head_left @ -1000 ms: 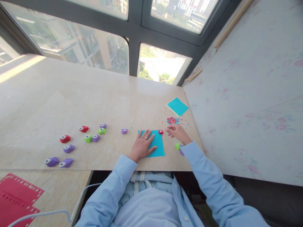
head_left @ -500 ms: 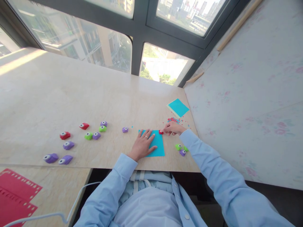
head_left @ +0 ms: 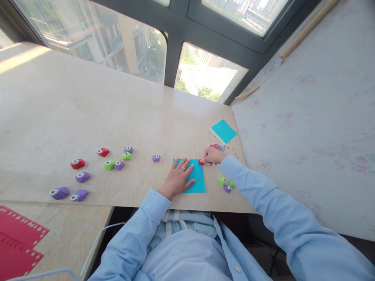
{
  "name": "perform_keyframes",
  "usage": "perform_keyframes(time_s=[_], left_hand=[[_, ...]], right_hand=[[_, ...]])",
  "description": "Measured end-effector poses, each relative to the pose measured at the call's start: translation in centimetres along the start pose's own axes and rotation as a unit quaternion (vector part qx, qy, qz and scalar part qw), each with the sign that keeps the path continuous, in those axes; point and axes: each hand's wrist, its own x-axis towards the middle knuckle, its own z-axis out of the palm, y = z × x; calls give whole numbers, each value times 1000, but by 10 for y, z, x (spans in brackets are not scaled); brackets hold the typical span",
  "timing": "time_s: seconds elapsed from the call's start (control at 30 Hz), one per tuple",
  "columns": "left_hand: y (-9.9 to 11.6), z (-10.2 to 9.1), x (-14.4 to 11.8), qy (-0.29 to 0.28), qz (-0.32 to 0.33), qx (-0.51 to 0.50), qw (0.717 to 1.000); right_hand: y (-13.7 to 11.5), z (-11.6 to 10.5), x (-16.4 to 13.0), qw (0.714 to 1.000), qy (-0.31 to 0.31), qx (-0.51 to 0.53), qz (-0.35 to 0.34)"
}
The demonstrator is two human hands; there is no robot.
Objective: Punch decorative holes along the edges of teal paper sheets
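Observation:
A blue paper sheet (head_left: 197, 180) lies flat near the front edge of the beige table (head_left: 88, 113). My left hand (head_left: 177, 178) rests flat on the sheet, fingers spread. A small red punch (head_left: 201, 161) sits at the sheet's top right corner, and my right hand (head_left: 213, 155) closes its fingers on it. A little pile of red and blue paper bits (head_left: 218, 147) lies just behind my right hand.
A stack of blue paper (head_left: 223, 131) lies at the far right. Several purple, green and red punches (head_left: 114, 164) are scattered on the left, one purple punch (head_left: 156, 157) near the sheet, three small punches (head_left: 225, 184) under my right sleeve. Perforated red paper (head_left: 17, 242) lies lower left.
My right hand has moved left from beside the paper bits onto the red punch at the sheet's corner. The left hand stays on the sheet.

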Motion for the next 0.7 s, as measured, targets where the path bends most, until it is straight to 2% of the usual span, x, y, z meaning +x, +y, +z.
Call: perform_keyframes(time_s=[0.37, 0.7], left_hand=[[0, 1, -1, -3, -4, 0, 1000], [-2, -1, 0, 7, -2, -16, 1000]], right_hand=[[-15, -5, -5, 997, -2, -83, 6], [-8, 1, -3, 998, 19, -58, 5]])
